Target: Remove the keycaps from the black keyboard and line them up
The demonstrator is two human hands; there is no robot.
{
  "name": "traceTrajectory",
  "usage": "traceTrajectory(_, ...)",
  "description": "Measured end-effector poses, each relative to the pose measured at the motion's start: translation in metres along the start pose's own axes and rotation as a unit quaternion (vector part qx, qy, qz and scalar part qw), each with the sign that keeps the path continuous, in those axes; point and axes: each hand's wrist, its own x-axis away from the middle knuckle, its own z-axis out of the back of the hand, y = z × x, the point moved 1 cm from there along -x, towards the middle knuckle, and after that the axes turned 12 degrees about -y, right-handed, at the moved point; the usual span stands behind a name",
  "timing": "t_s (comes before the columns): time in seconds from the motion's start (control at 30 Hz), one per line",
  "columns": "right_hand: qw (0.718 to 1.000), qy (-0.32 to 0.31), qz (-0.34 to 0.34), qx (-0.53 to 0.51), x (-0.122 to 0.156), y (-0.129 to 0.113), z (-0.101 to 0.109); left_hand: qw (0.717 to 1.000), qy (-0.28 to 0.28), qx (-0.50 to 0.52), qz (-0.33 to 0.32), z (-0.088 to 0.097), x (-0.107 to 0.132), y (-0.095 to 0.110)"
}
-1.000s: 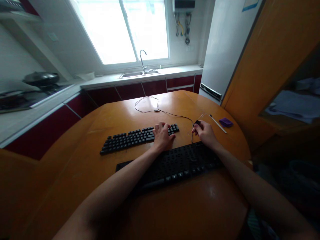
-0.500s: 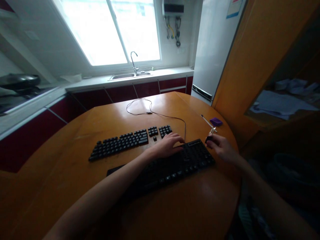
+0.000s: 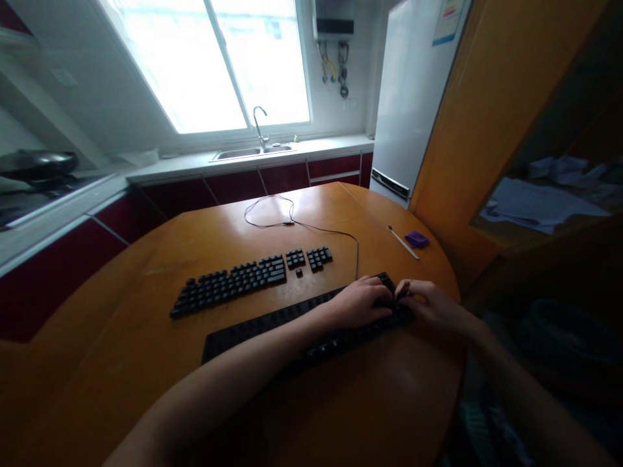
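A black keyboard [image 3: 263, 327] lies on the table with most of its keycaps off; some caps remain along its near edge. My left hand [image 3: 363, 301] rests over its right part, fingers stretched and thumb apart, holding nothing. At the keyboard's right end, my right hand [image 3: 423, 301] is closed in a pinch on a keycap puller [image 3: 403, 289], mostly covered by the fingers. Its tip meets the keyboard, but whether it grips a cap is hidden. Behind the keyboard, loose black keycaps [image 3: 238, 279] are laid out in keyboard order, one single keycap [image 3: 298, 272] a little apart.
A thin white brush [image 3: 403, 244] and a folded purple cloth [image 3: 417, 239] lie at the right of the wooden table [image 3: 146, 259]. The keyboard's cable [image 3: 331, 227] loops across the back. Beyond stand a counter with a sink [image 3: 238, 154] and a fridge [image 3: 409, 97].
My right hand has moved left onto the keyboard's right end with the keycap puller. My left hand has slid right and nearer, close beside it.
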Motion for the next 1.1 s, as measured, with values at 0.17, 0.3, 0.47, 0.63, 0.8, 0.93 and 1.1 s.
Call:
traceTrajectory(0.17, 0.994, 0.084, -0.064, 0.003, -0.003, 0.005, -0.009, 0.999, 0.047, 0.009, 0.017, -0.017, -0.001, -0.004)
traceTrajectory(0.3, 0.988, 0.12, -0.093, -0.016, -0.008, 0.008, -0.016, 0.998, 0.063, 0.018, 0.019, -0.021, -0.001, -0.006)
traceTrajectory(0.47, 0.986, 0.141, -0.093, -0.009, -0.011, 0.008, -0.017, 0.995, 0.084, 0.051, 0.03, -0.023, -0.005, -0.007)
traceTrajectory(0.63, 0.98, 0.181, -0.069, 0.038, -0.018, -0.005, -0.013, 0.978, 0.132, 0.149, 0.063, -0.019, -0.008, -0.006)
traceTrajectory(0.8, 0.969, 0.224, -0.027, 0.1, -0.043, -0.038, -0.004, 0.974, 0.192, 0.104, 0.062, 0.012, 0.002, -0.005)
traceTrajectory(0.93, 0.963, 0.249, -0.027, 0.103, -0.078, -0.061, 0.006, 0.97, 0.231, 0.033, 0.069, 0.042, 0.016, -0.016)
traceTrajectory(1.1, 0.976, 0.199, -0.034, 0.086, -0.129, -0.065, 0.001, 0.947, 0.29, -0.005, 0.14, 0.048, 0.034, -0.042)
